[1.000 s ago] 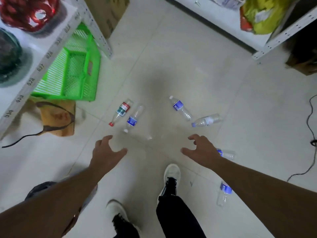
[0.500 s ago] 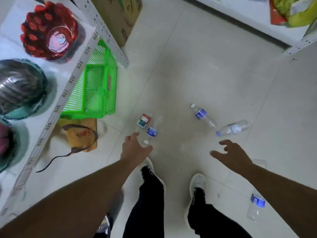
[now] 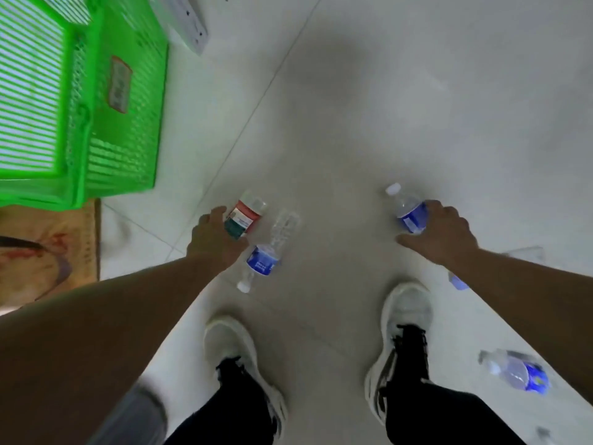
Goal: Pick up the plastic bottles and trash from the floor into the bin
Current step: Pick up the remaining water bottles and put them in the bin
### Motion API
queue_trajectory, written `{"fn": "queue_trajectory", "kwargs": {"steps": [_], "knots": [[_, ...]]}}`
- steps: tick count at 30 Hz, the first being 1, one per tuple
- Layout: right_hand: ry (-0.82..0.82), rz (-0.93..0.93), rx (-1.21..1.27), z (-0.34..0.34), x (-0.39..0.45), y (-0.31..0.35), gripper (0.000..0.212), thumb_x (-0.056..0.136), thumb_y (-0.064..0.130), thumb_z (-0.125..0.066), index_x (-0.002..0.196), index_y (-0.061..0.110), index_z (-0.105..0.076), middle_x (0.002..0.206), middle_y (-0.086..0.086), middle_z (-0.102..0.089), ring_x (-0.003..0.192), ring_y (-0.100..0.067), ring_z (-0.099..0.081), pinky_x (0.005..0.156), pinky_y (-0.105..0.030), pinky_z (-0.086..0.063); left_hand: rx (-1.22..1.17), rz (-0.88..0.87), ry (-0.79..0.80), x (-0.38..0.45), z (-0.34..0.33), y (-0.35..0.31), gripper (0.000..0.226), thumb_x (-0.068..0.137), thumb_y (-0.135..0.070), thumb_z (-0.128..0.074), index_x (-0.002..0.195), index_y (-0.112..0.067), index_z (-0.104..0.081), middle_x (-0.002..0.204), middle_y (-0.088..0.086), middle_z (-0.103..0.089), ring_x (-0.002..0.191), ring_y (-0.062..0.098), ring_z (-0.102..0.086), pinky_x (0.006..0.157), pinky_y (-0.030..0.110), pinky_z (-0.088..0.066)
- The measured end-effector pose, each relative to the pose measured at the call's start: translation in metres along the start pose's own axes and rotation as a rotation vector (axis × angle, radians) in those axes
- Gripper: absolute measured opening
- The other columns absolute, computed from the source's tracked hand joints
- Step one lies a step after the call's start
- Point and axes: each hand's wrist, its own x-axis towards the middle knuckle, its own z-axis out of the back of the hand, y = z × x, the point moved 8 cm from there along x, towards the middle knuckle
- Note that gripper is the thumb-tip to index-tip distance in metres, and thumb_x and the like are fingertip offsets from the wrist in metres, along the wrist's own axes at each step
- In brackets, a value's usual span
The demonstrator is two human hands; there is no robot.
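Several clear plastic bottles lie on the pale tiled floor. My left hand (image 3: 213, 242) wraps around a bottle with a red, white and green label (image 3: 245, 216). Just right of it lies a blue-labelled bottle (image 3: 266, 256), white cap pointing toward me. My right hand (image 3: 444, 234) closes on another blue-labelled bottle (image 3: 406, 210), cap pointing away. A further blue-labelled bottle (image 3: 516, 372) lies at lower right, and one more (image 3: 457, 281) is partly hidden behind my right forearm. A bright green slatted plastic bin (image 3: 118, 130) stands at the upper left.
My two white shoes (image 3: 231, 345) (image 3: 407, 313) stand on the floor below the hands. A brown bag with a dark strap (image 3: 48, 248) lies left of my left arm, below the bin. A white shelf post (image 3: 189, 24) stands beside the bin.
I have bent down much closer to the floor. Both hands moved forward and down: the left reached the red-labelled bottle, the right reached a blue-labelled bottle. My feet shifted.
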Motion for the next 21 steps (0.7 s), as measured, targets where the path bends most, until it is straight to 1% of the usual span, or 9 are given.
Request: {"fn": "queue_trajectory", "kwargs": {"steps": [2, 4, 6, 7, 10, 13, 16, 19, 21], "knots": [[0.033, 0.004, -0.013, -0.025, 0.03, -0.009, 0.087, 0.078, 0.042, -0.091, 0.146, 0.011, -0.046, 0.133, -0.021, -0.058, 0.119, -0.046, -0.061, 0.099, -0.056, -0.054, 0.034, -0.017, -0.004, 0.023, -0.029, 0.009, 0.078, 0.081, -0.037, -0.092, 0.146, -0.02, -0.052, 0.132, 0.012, -0.062, 0.122, 0.037, -0.065, 0.104, 0.056, -0.057], [0.015, 0.049, -0.037, -0.041, 0.036, -0.009, 0.078, 0.078, 0.035, -0.091, 0.137, 0.008, -0.048, 0.127, -0.022, -0.058, 0.11, -0.047, -0.063, 0.093, -0.055, -0.056, 0.078, -0.017, -0.047, 0.025, -0.041, 0.014, 0.077, 0.079, -0.038, -0.092, 0.141, -0.018, -0.05, 0.122, 0.007, -0.054, 0.116, 0.035, -0.06, 0.098, 0.053, -0.056], [-0.049, 0.119, -0.062, -0.042, 0.024, 0.003, 0.07, 0.077, 0.037, -0.088, 0.129, 0.013, -0.048, 0.117, -0.017, -0.055, 0.098, -0.045, -0.064, 0.083, -0.05, -0.057, 0.072, -0.042, -0.102, 0.013, -0.034, 0.011, 0.077, 0.078, -0.039, -0.09, 0.139, -0.019, -0.048, 0.118, 0.004, -0.048, 0.111, 0.03, -0.054, 0.093, 0.052, -0.055], [-0.067, 0.148, -0.04, -0.038, 0.012, 0.012, 0.067, 0.076, 0.04, -0.085, 0.127, 0.017, -0.047, 0.113, -0.014, -0.054, 0.092, -0.043, -0.063, 0.079, -0.046, -0.054, 0.068, -0.06, -0.128, 0.004, -0.024, 0.007, 0.077, 0.078, -0.039, -0.089, 0.139, -0.02, -0.048, 0.119, 0.005, -0.05, 0.11, 0.029, -0.053, 0.093, 0.051, -0.054], [-0.042, 0.186, 0.072, -0.011, -0.033, 0.044, 0.06, 0.075, 0.045, -0.082, 0.118, 0.025, -0.046, 0.104, -0.006, -0.06, 0.085, -0.035, -0.061, 0.074, -0.039, -0.045, 0.022, -0.078, -0.166, -0.034, 0.022, -0.006, 0.077, 0.076, -0.04, -0.086, 0.14, -0.02, -0.049, 0.125, 0.013, -0.056, 0.113, 0.036, -0.055, 0.092, 0.052, -0.051], [0.002, 0.198, 0.12, 0.033, -0.081, 0.077, 0.06, 0.075, 0.047, -0.083, 0.117, 0.026, -0.046, 0.101, -0.001, -0.065, 0.086, -0.032, -0.062, 0.074, -0.037, -0.044, -0.01, -0.05, -0.168, -0.083, 0.08, -0.025, 0.077, 0.072, -0.042, -0.085, 0.139, -0.019, -0.053, 0.124, 0.015, -0.058, 0.117, 0.043, -0.058, 0.095, 0.05, -0.05], [0.017, 0.236, 0.138, 0.082, -0.128, 0.115, 0.06, 0.074, 0.046, -0.084, 0.117, 0.027, -0.046, 0.1, -0.001, -0.068, 0.085, -0.031, -0.065, 0.074, -0.036, -0.046, -0.058, -0.049, -0.18, -0.138, 0.14, -0.047, 0.074, 0.068, -0.046, -0.082, 0.133, -0.022, -0.057, 0.111, 0.007, -0.054, 0.111, 0.041, -0.061, 0.092, 0.044, -0.05], [0.06, 0.261, 0.149, 0.127, -0.17, 0.154, 0.061, 0.073, 0.049, -0.084, 0.117, 0.028, -0.047, 0.102, -0.001, -0.067, 0.086, -0.03, -0.066, 0.075, -0.036, -0.047, -0.113, -0.039, -0.202, -0.189, 0.19, -0.064, 0.074, 0.066, -0.049, -0.076, 0.133, -0.024, -0.058, 0.109, 0.003, -0.05, 0.111, 0.04, -0.061, 0.092, 0.043, -0.05], [0.072, 0.31, 0.135, 0.154, -0.196, 0.179, 0.062, 0.073, 0.049, -0.084, 0.118, 0.027, -0.048, 0.102, -0.001, -0.066, 0.088, -0.03, -0.066, 0.077, -0.036, -0.049, -0.15, -0.035, -0.247, -0.219, 0.216, -0.071, 0.073, 0.069, -0.047, -0.078, 0.135, -0.023, -0.058, 0.109, 0.003, -0.052, 0.11, 0.04, -0.062, 0.091, 0.043, -0.049]]}}
